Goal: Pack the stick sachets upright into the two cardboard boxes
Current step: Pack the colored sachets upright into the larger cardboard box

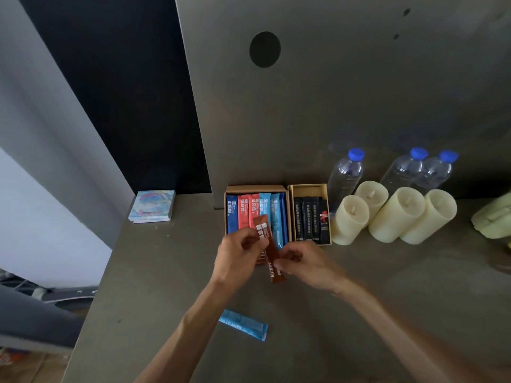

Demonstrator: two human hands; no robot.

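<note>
Two open cardboard boxes stand side by side on the grey table. The wider left box (pixel 255 187) holds several blue, red and light-blue stick sachets. The narrower right box (pixel 309 186) holds several black sachets. In front of the left box a brown stick sachet (pixel 272 252) is held by both hands: my left hand (pixel 239 255) pinches its upper part and my right hand (pixel 307 265) pinches its lower part. A second brown sachet shows partly under my left hand. A loose light-blue sachet (pixel 244 324) lies flat on the table near me.
Several cream pillar candles (pixel 394 217) lie on their sides right of the boxes, with three blue-capped water bottles (pixel 345 175) behind them. A small colourful booklet (pixel 152 205) lies at the table's back left. A pale green object (pixel 495 219) sits at the right edge.
</note>
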